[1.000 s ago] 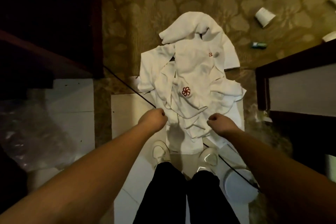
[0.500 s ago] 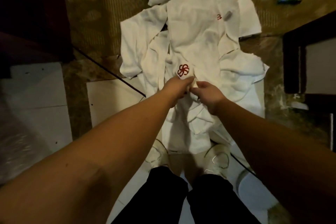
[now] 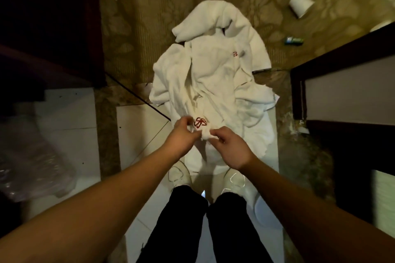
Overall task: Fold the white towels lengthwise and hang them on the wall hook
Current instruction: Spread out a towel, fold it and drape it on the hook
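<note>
Head view, looking straight down. Black trouser legs (image 3: 205,226) and white shoes (image 3: 179,175) nearest, on pale floor tiles (image 3: 139,134). Left hand (image 3: 181,134) and right hand (image 3: 229,147) close together, each pinching bunched edge of white towel (image 3: 210,83) beside its red emblem (image 3: 200,123). Towel lifted at near end; rest trails onto heap of white towels (image 3: 213,17) lying across tile and patterned carpet (image 3: 149,6). Black cable (image 3: 136,98) runs under heap from left. Farther on carpet: paper cup (image 3: 301,4), small green packet (image 3: 295,40).
</note>
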`<action>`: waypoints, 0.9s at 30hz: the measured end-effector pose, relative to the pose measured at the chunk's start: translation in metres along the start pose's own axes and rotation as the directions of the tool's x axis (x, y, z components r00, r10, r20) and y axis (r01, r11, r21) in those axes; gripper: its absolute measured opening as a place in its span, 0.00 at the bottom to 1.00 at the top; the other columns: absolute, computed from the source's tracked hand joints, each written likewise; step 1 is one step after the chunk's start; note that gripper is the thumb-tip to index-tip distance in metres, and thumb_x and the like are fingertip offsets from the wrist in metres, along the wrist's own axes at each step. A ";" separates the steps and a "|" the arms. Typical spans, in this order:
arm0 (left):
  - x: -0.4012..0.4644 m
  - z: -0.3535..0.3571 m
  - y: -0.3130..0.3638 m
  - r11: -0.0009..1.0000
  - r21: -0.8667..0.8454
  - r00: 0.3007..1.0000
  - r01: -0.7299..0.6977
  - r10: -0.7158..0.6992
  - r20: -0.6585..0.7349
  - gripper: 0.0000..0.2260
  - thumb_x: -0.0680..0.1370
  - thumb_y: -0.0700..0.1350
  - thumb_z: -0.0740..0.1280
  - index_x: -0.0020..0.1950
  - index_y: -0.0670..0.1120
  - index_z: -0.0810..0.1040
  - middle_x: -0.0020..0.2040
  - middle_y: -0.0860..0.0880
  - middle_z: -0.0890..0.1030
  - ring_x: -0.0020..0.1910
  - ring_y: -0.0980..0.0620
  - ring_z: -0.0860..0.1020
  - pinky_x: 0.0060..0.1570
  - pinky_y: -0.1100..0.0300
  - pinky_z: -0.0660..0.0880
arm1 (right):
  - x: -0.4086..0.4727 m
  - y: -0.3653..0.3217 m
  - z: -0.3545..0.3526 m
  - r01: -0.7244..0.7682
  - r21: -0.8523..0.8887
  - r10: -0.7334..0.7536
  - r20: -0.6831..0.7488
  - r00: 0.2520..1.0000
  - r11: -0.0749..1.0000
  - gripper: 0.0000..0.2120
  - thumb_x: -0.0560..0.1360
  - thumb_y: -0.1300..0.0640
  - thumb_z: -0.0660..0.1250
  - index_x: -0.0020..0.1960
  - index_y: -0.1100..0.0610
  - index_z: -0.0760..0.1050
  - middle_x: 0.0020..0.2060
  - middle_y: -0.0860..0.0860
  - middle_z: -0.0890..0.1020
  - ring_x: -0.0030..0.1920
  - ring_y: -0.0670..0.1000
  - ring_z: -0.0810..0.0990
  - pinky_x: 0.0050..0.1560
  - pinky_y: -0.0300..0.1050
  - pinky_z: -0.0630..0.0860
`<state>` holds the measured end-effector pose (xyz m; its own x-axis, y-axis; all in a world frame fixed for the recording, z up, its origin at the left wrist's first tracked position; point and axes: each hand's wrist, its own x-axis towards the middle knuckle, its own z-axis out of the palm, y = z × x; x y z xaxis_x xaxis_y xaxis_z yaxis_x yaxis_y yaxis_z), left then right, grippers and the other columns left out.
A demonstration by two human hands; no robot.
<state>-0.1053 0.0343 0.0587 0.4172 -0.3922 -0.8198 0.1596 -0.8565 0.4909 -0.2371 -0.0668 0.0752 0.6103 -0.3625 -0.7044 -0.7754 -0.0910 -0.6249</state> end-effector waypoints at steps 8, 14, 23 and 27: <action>-0.116 -0.067 0.103 0.887 0.251 0.912 -0.388 0.329 0.246 0.14 0.76 0.44 0.73 0.61 0.52 0.81 0.53 0.53 0.82 0.54 0.53 0.79 0.51 0.60 0.73 | -0.092 -0.122 -0.103 0.356 -0.239 -0.359 0.032 0.933 0.903 0.12 0.80 0.63 0.64 0.62 0.61 0.79 0.52 0.54 0.76 0.54 0.52 0.76 0.55 0.38 0.67; -0.231 -0.111 0.195 0.896 0.122 0.900 -0.428 0.410 0.146 0.25 0.71 0.46 0.69 0.67 0.62 0.73 0.51 0.47 0.82 0.39 0.52 0.78 0.34 0.59 0.75 | -0.177 -0.215 -0.166 0.481 -0.301 -0.515 -0.041 0.856 0.824 0.11 0.81 0.63 0.61 0.62 0.59 0.77 0.52 0.47 0.72 0.53 0.43 0.72 0.55 0.28 0.64; -0.450 -0.163 0.236 0.864 -0.242 0.886 -0.441 0.463 0.039 0.13 0.74 0.39 0.73 0.56 0.51 0.80 0.46 0.46 0.81 0.47 0.46 0.79 0.47 0.49 0.74 | -0.340 -0.354 -0.210 0.694 -0.482 -0.731 0.149 0.666 0.534 0.14 0.78 0.66 0.63 0.60 0.55 0.79 0.55 0.50 0.74 0.52 0.47 0.75 0.53 0.37 0.73; -0.539 -0.182 0.221 0.832 -0.260 0.870 -0.490 0.486 -0.082 0.10 0.78 0.37 0.69 0.58 0.48 0.79 0.38 0.51 0.82 0.34 0.53 0.79 0.35 0.59 0.76 | -0.414 -0.393 -0.205 0.756 -0.483 -0.811 0.144 0.566 0.442 0.11 0.78 0.64 0.64 0.58 0.55 0.80 0.53 0.49 0.73 0.48 0.47 0.74 0.46 0.30 0.69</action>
<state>-0.1316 0.1176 0.6625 0.5142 -0.7301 -0.4501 0.1607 -0.4335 0.8867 -0.2184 -0.0709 0.6810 0.9982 0.0023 0.0596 0.0404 -0.7623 -0.6460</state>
